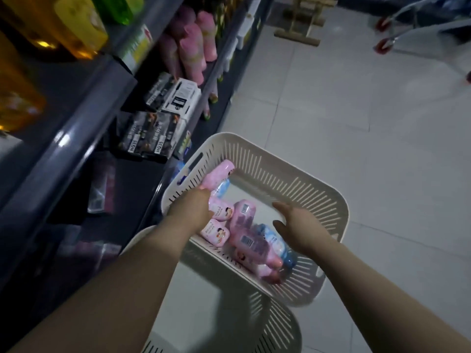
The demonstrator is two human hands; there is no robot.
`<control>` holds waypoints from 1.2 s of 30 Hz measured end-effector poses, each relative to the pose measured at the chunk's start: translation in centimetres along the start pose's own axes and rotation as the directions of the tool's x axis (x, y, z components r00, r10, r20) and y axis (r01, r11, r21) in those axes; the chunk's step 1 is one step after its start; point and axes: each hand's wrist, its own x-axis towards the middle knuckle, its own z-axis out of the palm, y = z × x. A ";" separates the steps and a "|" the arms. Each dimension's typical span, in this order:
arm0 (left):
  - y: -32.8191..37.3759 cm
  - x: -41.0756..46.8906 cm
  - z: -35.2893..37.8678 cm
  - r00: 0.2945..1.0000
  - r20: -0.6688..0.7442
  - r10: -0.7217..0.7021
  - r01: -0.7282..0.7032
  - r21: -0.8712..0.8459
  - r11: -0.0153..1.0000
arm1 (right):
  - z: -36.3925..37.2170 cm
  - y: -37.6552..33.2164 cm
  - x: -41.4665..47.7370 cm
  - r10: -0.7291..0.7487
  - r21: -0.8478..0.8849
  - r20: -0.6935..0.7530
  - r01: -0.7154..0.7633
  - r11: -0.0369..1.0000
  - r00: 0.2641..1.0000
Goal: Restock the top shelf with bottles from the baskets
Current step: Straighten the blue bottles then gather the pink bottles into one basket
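A cream slatted basket (300,184) sits on the floor beside the shelving, resting on a second basket (277,324) below it. Inside lie several pink bottles (243,215) and a blue bottle (276,244). My left hand (195,207) is closed around a pink bottle (219,174), with a blue-and-white one pressed under it, at the basket's left rim. My right hand (297,224) hovers over the bottles in the basket with fingers spread, holding nothing. The top shelf (84,80) runs along the left, with yellow and green bottles (84,29) on it.
Lower shelves hold black and white boxes (163,118) and tall pink bottles (196,44). A wooden stand (303,24) and a trolley with red wheels (384,44) stand on the tiled floor far ahead.
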 end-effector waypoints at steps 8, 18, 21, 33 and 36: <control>-0.5 6.3 5.1 0.990 0.103 -0.096 0.057 0.331 0.942 | 2.9 2.2 5.7 -0.050 -0.020 0.070 0.052 0.998 0.996; -0.7 7.1 6.8 0.944 0.243 -0.225 0.182 0.188 0.965 | 4.1 2.3 8.7 -0.059 0.013 0.134 0.058 0.998 0.989; -0.6 6.9 6.6 0.938 0.261 -0.229 0.167 0.238 0.957 | 4.4 2.9 8.8 -0.019 -0.030 0.186 0.025 0.999 0.982; -0.3 7.2 4.1 0.977 0.016 -0.213 0.203 0.236 0.950 | 9.6 4.4 8.8 0.199 -0.018 0.382 -0.208 0.978 0.903; -0.8 7.4 4.0 0.968 0.009 -0.252 0.246 0.175 0.953 | 10.6 4.2 9.2 0.193 -0.028 0.413 -0.200 0.979 0.890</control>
